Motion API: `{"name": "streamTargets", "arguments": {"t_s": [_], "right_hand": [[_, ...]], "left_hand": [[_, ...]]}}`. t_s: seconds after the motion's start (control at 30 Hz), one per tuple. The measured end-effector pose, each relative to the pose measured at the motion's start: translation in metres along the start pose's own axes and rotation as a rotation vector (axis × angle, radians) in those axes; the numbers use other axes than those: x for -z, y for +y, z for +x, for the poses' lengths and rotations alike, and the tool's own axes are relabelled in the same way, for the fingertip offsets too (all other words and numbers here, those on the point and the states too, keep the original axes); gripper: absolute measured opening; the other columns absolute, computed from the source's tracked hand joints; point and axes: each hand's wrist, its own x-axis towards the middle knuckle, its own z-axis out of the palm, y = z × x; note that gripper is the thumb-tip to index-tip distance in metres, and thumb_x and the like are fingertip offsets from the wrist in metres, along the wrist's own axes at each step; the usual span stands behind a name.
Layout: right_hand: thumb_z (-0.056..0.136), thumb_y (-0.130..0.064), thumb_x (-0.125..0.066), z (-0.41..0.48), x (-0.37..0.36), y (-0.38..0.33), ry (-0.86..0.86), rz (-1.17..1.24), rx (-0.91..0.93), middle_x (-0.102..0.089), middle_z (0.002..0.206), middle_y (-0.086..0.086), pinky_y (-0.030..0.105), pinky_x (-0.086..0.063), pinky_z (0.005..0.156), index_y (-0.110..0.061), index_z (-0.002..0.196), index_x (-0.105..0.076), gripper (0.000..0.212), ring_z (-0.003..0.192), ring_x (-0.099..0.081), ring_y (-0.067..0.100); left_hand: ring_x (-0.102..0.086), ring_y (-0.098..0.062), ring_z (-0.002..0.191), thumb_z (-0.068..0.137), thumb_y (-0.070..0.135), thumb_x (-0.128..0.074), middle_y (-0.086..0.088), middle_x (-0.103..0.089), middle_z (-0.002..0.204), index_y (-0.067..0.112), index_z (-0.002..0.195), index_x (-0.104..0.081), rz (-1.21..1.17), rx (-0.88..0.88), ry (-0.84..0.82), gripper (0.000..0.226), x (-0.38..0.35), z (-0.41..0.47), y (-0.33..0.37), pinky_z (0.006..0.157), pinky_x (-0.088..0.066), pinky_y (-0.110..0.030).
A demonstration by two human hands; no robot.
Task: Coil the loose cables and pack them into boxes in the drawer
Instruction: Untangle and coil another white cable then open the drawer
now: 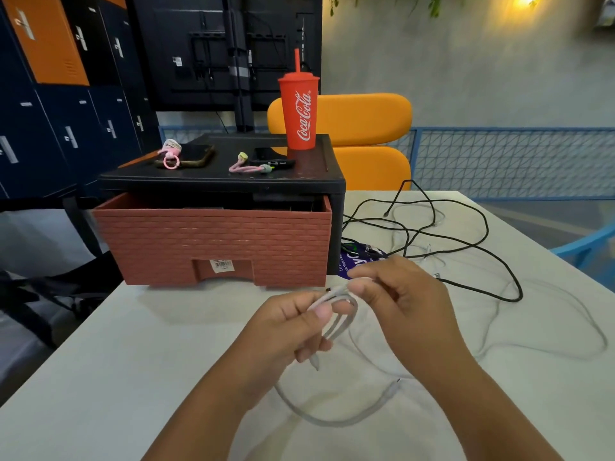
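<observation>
Left grip [286, 324]: fingers curled round a small coil of the grey cable [336, 322], thumb pinning the loops, just above the middle of the desk [133, 361].
Right grip [402, 297]: pinching that same grey cable at the top of the coil, fingertips right next to the left thumb.
Rest of the grey cable: drops from the coil and curves over the desk toward the near edge.
Black cable [466, 247]: sprawled in big loose loops over the right half of the desk.
White cable [565, 314]: thin and pale, near the right edge, tbh hard to trace.
Drawer [213, 244]: brick-pattern front, pulled out a bit from the black unit [219, 181] toward the far left of the desk; can't see inside.
Red cup [299, 114]: upright on top of the unit, at its back right.
</observation>
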Motion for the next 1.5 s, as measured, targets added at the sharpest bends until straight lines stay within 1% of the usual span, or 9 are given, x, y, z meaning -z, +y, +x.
{"name": "streamTargets", "arguments": {"t_s": [0.23, 0.5, 0.7, 0.9, 1.0, 1.1, 1.27, 1.37, 1.5], "right_hand": [[0.084, -0.044, -0.040, -0.003, -0.007, -0.006, -0.278, 0.288, -0.147, -0.056, 0.061, -0.027, 0.008, -0.037, 0.057, -0.034, 0.076, -0.059, 0.023, 0.059, -0.051, -0.006], [0.083, -0.059, -0.036, -0.006, -0.013, 0.001, -0.203, 0.169, -0.093, -0.052, 0.059, -0.016, 0.013, -0.037, 0.055, -0.028, 0.065, -0.050, 0.039, 0.057, -0.047, 0.001], [0.086, -0.034, -0.057, 0.000, -0.001, -0.003, -0.070, 0.212, -0.165, -0.047, 0.057, -0.010, 0.010, -0.034, 0.050, -0.025, 0.063, -0.052, 0.026, 0.051, -0.042, 0.001], [0.086, -0.018, -0.058, 0.003, 0.009, 0.013, 0.239, -0.056, -0.047, -0.058, 0.073, -0.020, 0.007, -0.038, 0.064, -0.028, 0.082, -0.062, 0.012, 0.077, -0.052, -0.002], [0.084, -0.015, -0.058, 0.002, 0.009, 0.014, 0.375, -0.190, 0.036, -0.055, 0.078, -0.015, 0.006, -0.039, 0.070, -0.016, 0.088, -0.067, 0.010, 0.078, -0.047, -0.001], [0.086, -0.014, -0.060, 0.002, 0.010, 0.012, 0.416, -0.235, 0.023, -0.054, 0.079, -0.011, 0.009, -0.038, 0.066, -0.015, 0.087, -0.065, 0.006, 0.076, -0.047, 0.000], [0.091, -0.026, -0.055, 0.004, 0.007, 0.012, 0.079, -0.265, -0.266, -0.060, 0.074, -0.007, 0.022, -0.037, 0.060, -0.022, 0.080, -0.060, 0.012, 0.071, -0.052, 0.012], [0.092, -0.027, -0.052, 0.001, 0.001, 0.010, -0.149, -0.314, -0.310, -0.059, 0.069, -0.004, 0.028, -0.040, 0.063, -0.025, 0.078, -0.058, 0.015, 0.071, -0.053, 0.016], [0.093, -0.032, -0.050, -0.005, -0.009, 0.000, -0.427, -0.355, -0.235, -0.064, 0.084, -0.002, 0.027, -0.042, 0.071, -0.024, 0.090, -0.062, 0.014, 0.081, -0.056, 0.017]], "left_hand": [[-0.029, -0.006, 0.036, 0.075, 0.027, -0.066, 0.009, -0.027, 0.041, 0.009, 0.075, -0.072, -0.490, 0.011, -0.017, 0.019, 0.004, 0.001, 0.003, 0.054, -0.047, -0.023], [-0.038, -0.013, 0.038, 0.078, 0.032, -0.051, 0.001, -0.036, 0.041, 0.012, 0.057, -0.057, -0.566, 0.165, -0.075, 0.030, 0.003, 0.002, 0.005, 0.060, -0.052, -0.029], [-0.024, -0.006, 0.037, 0.066, 0.028, -0.081, 0.008, -0.022, 0.045, 0.013, 0.063, -0.059, -0.823, 0.079, -0.107, 0.027, 0.019, 0.005, -0.001, 0.052, -0.050, -0.024], [-0.020, -0.008, 0.042, 0.077, 0.028, -0.067, 0.007, -0.021, 0.050, 0.010, 0.069, -0.065, -0.947, 0.004, -0.040, 0.019, 0.030, 0.006, 0.000, 0.051, -0.049, -0.023], [-0.032, -0.014, 0.057, 0.102, 0.031, -0.031, -0.001, -0.033, 0.062, 0.000, 0.099, -0.060, -1.058, -0.009, -0.305, 0.043, 0.029, 0.008, -0.003, 0.078, -0.047, -0.030], [-0.032, -0.016, 0.064, 0.104, 0.034, -0.014, -0.005, -0.035, 0.068, -0.002, 0.109, -0.054, -1.021, 0.019, -0.215, 0.054, 0.034, 0.004, -0.009, 0.087, -0.040, -0.031], [-0.037, -0.015, 0.053, 0.101, 0.031, -0.034, -0.001, -0.035, 0.059, 0.001, 0.098, -0.061, -1.099, -0.107, -0.248, 0.040, 0.038, 0.010, -0.006, 0.078, -0.046, -0.028], [-0.037, -0.006, 0.036, 0.075, 0.031, -0.064, 0.007, -0.033, 0.042, 0.012, 0.071, -0.066, -0.995, -0.161, 0.156, 0.020, 0.033, 0.006, 0.001, 0.054, -0.050, -0.020], [-0.036, -0.004, 0.036, 0.069, 0.038, -0.061, 0.008, -0.033, 0.042, 0.013, 0.073, -0.069, -0.980, -0.180, 0.261, 0.027, 0.028, 0.006, 0.009, 0.054, -0.051, -0.019]]}}
